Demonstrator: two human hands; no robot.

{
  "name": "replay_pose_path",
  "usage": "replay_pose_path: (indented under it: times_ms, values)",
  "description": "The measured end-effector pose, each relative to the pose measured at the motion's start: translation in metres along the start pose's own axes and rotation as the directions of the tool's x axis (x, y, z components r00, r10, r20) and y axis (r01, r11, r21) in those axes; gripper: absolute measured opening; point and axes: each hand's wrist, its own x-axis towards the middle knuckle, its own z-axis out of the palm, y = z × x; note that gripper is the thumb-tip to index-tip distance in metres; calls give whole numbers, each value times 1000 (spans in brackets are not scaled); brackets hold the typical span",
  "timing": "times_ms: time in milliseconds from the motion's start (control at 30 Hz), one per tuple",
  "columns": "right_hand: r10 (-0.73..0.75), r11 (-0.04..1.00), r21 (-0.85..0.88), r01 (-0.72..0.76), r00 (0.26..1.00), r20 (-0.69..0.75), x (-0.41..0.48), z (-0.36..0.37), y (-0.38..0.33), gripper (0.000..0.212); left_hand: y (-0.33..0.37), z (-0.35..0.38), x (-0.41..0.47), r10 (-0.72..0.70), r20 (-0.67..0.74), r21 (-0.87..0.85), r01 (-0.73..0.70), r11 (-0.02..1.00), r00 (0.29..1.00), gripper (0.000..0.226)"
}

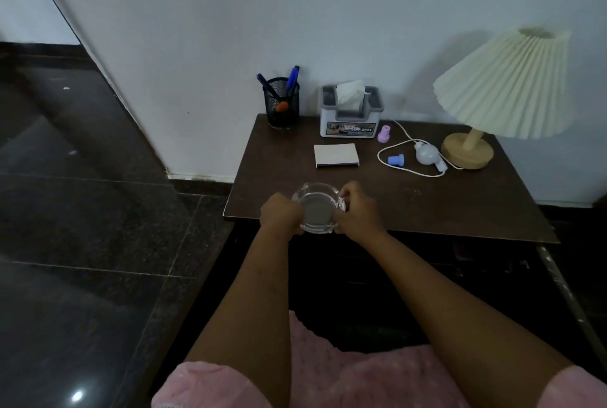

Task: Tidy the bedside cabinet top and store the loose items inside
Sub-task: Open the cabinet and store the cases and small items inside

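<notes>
Fingers [345, 195] of both hands are curling tight around the rim of the glass ashtray [318, 210], left hand [279, 212] and right hand [356, 210] gripping it at the cabinet top's [427, 207] front edge.

My left grip [281, 212] and right grip [356, 210] cover both sides of the glass ashtray [318, 210], so I cannot see its side rims. My fingertips are tucked out of sight. The cabinet front under the tabletop [427, 204] is too dark to make out. The label on the tissue box [349, 117] is mostly too small to read.
</notes>
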Motion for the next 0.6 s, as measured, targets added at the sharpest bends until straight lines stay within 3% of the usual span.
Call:
replay_pose_path:
  times_ms: [100, 167, 300, 400, 600]
  values:
    - [20, 996, 90, -27, 997, 76, -18, -11, 4, 31, 1, -7, -12, -42, 146, 140, 22, 990, 988, 30]
    - [6, 999, 46, -13, 990, 144, -25, -16, 6, 34, 2, -14, -22, -94, 225, 87, 76, 993, 970, 14]
    - [34, 998, 39, -47, 957, 287, -36, -22, 11, 32, -11, -20, -39, -268, 421, 111, 244, 963, 867, 25]
    - [155, 982, 35, -184, 904, 399, -43, -15, 20, 32, -27, -18, -39, -283, 406, 170, 233, 958, 869, 13]
    - [278, 935, 70, -348, 841, 465, -40, 18, 37, 20, -48, -8, -19, -344, 363, 179, 297, 938, 866, 33]
